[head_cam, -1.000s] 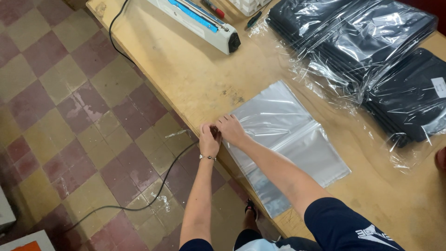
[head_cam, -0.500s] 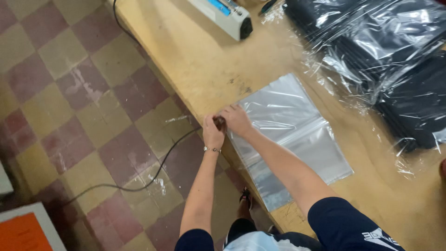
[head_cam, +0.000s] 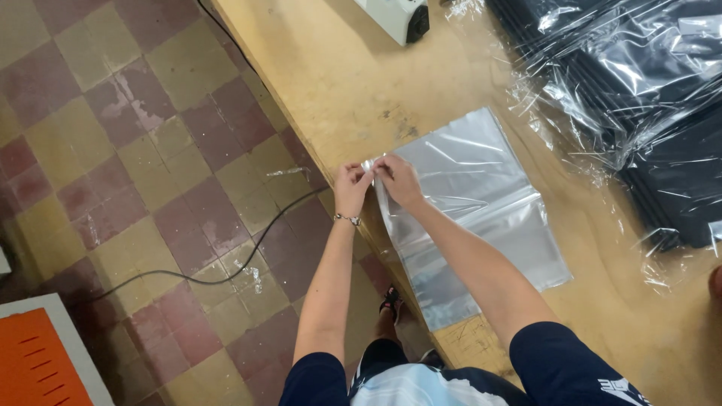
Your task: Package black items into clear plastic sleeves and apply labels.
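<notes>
A clear plastic bag (head_cam: 470, 207) lies flat on the wooden table (head_cam: 361, 75), reaching the table's near edge. My left hand (head_cam: 350, 188) and my right hand (head_cam: 396, 179) meet at the bag's left corner. Both pinch the thin plastic edge there between fingers and thumb. A bracelet sits on my left wrist.
Stacks of dark goods in clear wrap (head_cam: 639, 83) fill the table's right side. A white machine (head_cam: 395, 16) with a black knob stands at the top edge. A black cable (head_cam: 226, 274) runs across the tiled floor (head_cam: 120, 150). An orange and white box (head_cam: 45, 357) sits bottom left.
The view has shifted closer, so the machine has slid toward the top edge. My hands stay together at the bag's left corner, with fingers now pulling at the plastic edge.
</notes>
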